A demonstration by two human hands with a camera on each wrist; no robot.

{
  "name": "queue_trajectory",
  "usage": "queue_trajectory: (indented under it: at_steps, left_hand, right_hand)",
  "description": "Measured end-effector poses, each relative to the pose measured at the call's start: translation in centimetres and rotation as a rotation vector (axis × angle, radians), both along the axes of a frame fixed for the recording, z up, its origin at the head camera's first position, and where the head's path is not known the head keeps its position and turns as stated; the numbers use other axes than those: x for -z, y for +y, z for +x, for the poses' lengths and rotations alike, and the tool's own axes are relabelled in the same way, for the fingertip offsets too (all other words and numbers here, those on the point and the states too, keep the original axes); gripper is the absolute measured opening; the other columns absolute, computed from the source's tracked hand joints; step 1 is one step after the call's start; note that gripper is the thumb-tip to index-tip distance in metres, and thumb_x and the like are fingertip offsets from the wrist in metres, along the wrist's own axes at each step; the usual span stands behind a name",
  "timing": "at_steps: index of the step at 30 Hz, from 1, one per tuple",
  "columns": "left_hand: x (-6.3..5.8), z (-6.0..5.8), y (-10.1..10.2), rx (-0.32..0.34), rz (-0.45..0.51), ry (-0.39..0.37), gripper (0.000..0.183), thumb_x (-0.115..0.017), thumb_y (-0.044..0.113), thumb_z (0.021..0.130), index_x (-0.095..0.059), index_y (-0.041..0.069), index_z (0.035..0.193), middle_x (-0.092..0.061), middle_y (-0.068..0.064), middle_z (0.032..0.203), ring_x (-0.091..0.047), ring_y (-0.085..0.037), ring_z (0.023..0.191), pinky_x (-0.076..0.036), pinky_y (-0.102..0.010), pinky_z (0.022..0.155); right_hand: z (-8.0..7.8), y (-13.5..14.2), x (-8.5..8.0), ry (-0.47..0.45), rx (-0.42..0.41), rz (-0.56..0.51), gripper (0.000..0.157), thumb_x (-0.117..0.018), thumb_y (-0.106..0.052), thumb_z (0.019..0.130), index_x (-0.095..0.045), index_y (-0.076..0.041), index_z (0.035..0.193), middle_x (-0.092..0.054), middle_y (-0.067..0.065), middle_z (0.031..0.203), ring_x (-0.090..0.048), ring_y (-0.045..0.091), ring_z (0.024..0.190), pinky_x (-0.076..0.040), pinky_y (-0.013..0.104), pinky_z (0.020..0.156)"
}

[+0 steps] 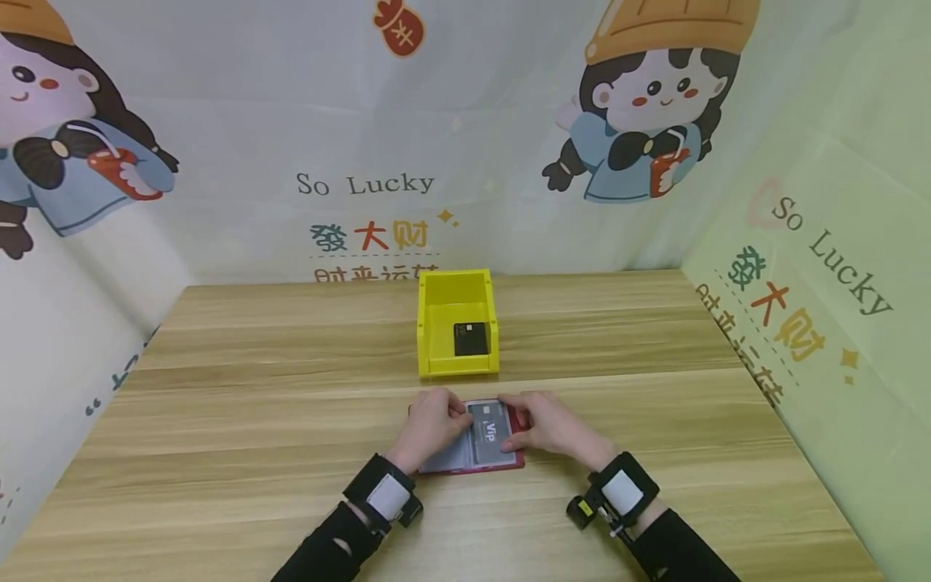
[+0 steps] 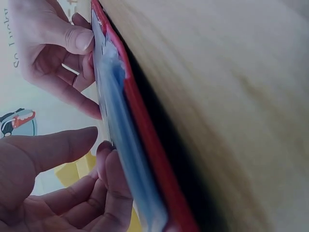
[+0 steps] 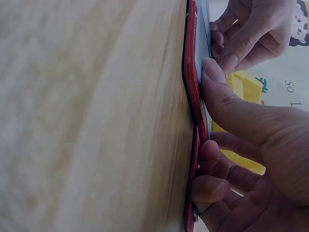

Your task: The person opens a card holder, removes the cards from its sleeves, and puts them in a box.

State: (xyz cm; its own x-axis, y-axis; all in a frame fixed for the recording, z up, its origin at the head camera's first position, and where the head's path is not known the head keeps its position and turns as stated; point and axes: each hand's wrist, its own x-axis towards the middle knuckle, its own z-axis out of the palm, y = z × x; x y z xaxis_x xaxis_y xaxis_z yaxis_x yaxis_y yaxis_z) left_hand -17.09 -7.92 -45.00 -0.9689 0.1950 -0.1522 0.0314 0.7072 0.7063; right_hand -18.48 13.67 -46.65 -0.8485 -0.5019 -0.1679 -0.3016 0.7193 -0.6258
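Note:
A red card holder [image 1: 520, 457] with clear sleeves [image 1: 449, 457] lies opened on the table. A grey card marked "Vip" [image 1: 489, 434] is in its right half. At the card's left edge are the bent fingertips of my left hand [image 1: 431, 426]; whether they pinch it, I cannot tell. In the left wrist view, the thumb [image 2: 72, 146] of that hand stands slightly off the card. My right hand [image 1: 550, 424] grips the holder's right side. Its thumb [image 3: 217, 79] presses on the card face, while the other fingers curl at the red cover [image 3: 191, 72].
Just beyond the holder stands a yellow bin [image 1: 457, 289] with a black card [image 1: 470, 339] inside. Printed cloth walls [image 1: 494, 162] border the wooden table [image 1: 291, 339] at the back and both sides.

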Motion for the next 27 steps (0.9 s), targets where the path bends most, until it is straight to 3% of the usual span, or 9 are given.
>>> queue_trajectory:
  at_steps: [3, 14, 24, 27]
  left_hand:
    - [-0.14, 0.04, -0.05, 0.006, 0.014, -0.019, 0.016, -0.076, 0.009, 0.095, -0.077, -0.005, 0.103, -0.071, -0.009, 0.086, -0.059, -0.015, 0.075, -0.043, -0.024, 0.064]
    - [-0.30, -0.06, -0.35, 0.009, 0.030, -0.082, 0.019, -0.074, 0.013, 0.097, -0.077, -0.004, 0.104, -0.069, -0.007, 0.083, -0.056, -0.014, 0.071, -0.038, -0.024, 0.059]
    - [-0.01, -0.51, -0.70, 0.017, 0.056, -0.132, 0.022, -0.070, 0.019, 0.100, -0.077, -0.001, 0.093, -0.052, 0.001, 0.069, -0.045, -0.012, 0.060, -0.031, -0.024, 0.055]
    - [0.05, -0.67, -0.74, 0.026, 0.057, -0.137, 0.026, -0.070, 0.019, 0.100, -0.075, 0.002, 0.082, -0.048, 0.004, 0.063, -0.041, -0.010, 0.056, -0.028, -0.023, 0.053]
  right_hand:
    - [0.02, 0.02, 0.00, -0.001, 0.000, -0.008, 0.074, -0.089, -0.023, 0.086, -0.057, -0.001, 0.148, -0.068, 0.007, 0.117, -0.054, 0.016, 0.095, -0.042, 0.027, 0.078]
    - [0.15, -0.08, 0.12, 0.033, -0.016, -0.023, 0.072, -0.090, -0.025, 0.084, -0.060, -0.004, 0.146, -0.061, 0.001, 0.101, -0.051, 0.015, 0.087, -0.034, 0.023, 0.069]
    - [0.19, -0.10, 0.27, 0.046, -0.013, -0.018, 0.073, -0.090, -0.026, 0.083, -0.060, -0.004, 0.147, -0.063, 0.004, 0.109, -0.052, 0.016, 0.093, -0.037, 0.025, 0.074]
    - [0.22, -0.06, 0.24, 0.051, -0.016, -0.025, 0.073, -0.090, -0.025, 0.083, -0.060, -0.005, 0.147, -0.064, 0.004, 0.110, -0.052, 0.016, 0.094, -0.037, 0.025, 0.075]
